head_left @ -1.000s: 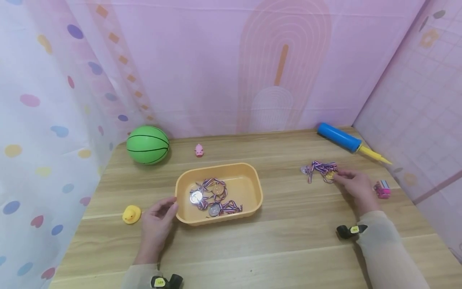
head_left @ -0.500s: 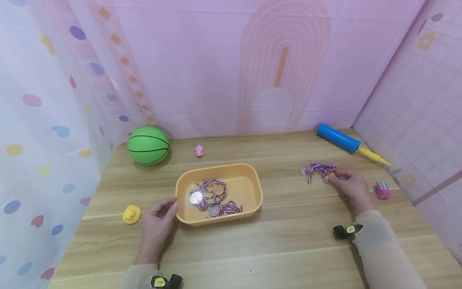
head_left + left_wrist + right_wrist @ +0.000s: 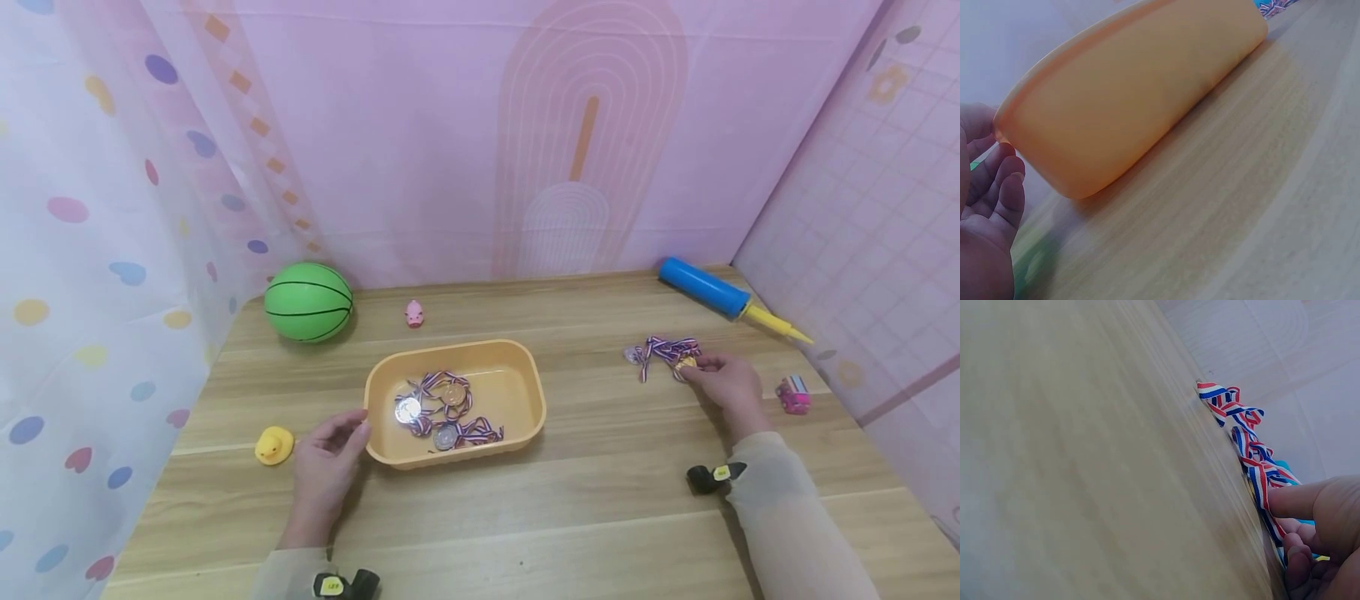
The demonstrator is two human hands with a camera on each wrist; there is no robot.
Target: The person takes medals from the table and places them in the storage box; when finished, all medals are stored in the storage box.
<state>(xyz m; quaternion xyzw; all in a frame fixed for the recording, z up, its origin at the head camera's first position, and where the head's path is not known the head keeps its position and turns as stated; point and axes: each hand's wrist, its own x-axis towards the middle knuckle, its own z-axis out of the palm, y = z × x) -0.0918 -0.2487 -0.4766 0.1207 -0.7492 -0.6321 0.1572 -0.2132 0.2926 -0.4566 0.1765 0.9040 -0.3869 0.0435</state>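
Note:
A yellow-orange plastic basin point(image 3: 513, 387) stands on the wooden table, holding several medals with striped ribbons. Its left rim is pinched between the thumb and fingers of my left hand point(image 3: 330, 454); the left wrist view shows fingertips at the corner of the basin point(image 3: 1129, 100). To the right, my right hand point(image 3: 729, 390) pinches a gold medal point(image 3: 686, 364) at its edge, low over the table. Red, white and blue ribbon point(image 3: 1260, 481) lies bunched beside my thumb in the right wrist view. A silver medal point(image 3: 633, 355) lies just left of that bunch.
A yellow rubber duck point(image 3: 274, 446) sits left of my left hand. At the back are a green ball point(image 3: 308, 302), a small pink pig point(image 3: 414, 314) and a blue hand pump point(image 3: 703, 287). A pink toy point(image 3: 793, 395) is right of my right hand.
My right hand has shifted slightly left, its thumb and fingers closing further over the gold medal. The left hand and basin have stayed put.

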